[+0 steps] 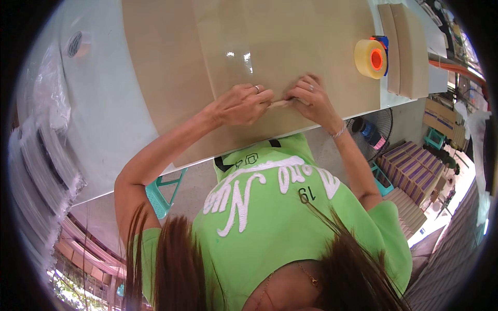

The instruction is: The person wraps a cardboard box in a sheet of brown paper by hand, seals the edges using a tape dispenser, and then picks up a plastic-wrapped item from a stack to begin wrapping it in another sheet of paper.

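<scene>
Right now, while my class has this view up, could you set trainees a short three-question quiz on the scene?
1. What do the bare left hand and right hand hold between them?
2. What colour is the core of the round, yellowish tape roll? A) green B) orange C) white
3. True or false: a thin, silvery bracelet circles the wrist of the right hand.

Key: 1. A narrow tan strip. 2. B. 3. True.
</scene>
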The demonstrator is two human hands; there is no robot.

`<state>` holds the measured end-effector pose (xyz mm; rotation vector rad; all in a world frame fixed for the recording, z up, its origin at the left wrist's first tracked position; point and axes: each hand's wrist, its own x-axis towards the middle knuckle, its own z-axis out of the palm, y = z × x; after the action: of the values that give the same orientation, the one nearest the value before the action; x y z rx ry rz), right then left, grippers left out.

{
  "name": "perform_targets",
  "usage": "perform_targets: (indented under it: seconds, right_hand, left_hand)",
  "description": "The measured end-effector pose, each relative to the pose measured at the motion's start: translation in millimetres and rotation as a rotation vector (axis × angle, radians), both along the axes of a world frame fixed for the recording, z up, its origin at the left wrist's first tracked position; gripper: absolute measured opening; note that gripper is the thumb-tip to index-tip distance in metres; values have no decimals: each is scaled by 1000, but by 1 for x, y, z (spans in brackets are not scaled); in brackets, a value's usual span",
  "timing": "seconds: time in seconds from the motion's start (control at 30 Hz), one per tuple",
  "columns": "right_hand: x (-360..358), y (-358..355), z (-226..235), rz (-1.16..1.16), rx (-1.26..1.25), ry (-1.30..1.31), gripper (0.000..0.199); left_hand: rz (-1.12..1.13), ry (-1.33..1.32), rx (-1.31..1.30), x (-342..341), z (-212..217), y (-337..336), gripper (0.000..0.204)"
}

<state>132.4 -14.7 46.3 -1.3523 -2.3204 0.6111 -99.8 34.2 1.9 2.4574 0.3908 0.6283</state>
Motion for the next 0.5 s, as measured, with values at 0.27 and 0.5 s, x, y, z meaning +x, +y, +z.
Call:
perform_targets:
  seconds: [0.27, 0.5]
  right_hand:
    - [-4, 13, -8, -27, -158, 139, 21]
    - [25, -21, -7, -332, 62, 70, 50]
  left_hand:
    - [181, 94, -172, 8, 17, 4, 15]
    - [274, 65, -233, 11, 13, -2, 16]
